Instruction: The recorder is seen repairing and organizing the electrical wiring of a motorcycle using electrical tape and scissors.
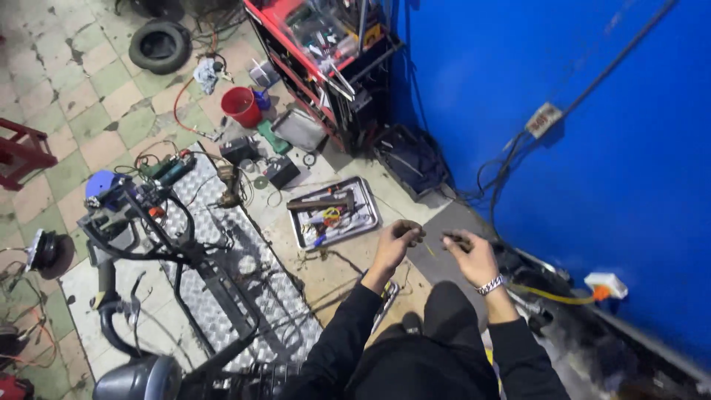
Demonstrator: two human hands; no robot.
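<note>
My left hand (395, 241) is raised over the floor with its fingers curled around a small dark part that I cannot make out. My right hand (469, 254), with a metal bracelet on the wrist, is closed on another small dark piece; a thin yellowish strand (430, 251) hangs between the two hands. Both sleeves are black. A metal tray (368, 215) with a hammer and several small tools lies on the floor just beyond my left hand.
A stripped scooter frame (170, 259) stands on a checker-plate ramp (252, 259) at left. A red tool cart (326, 52), red bucket (241, 107) and tyre (159, 46) are farther off. A blue wall (592, 148) with a cable and socket runs along the right.
</note>
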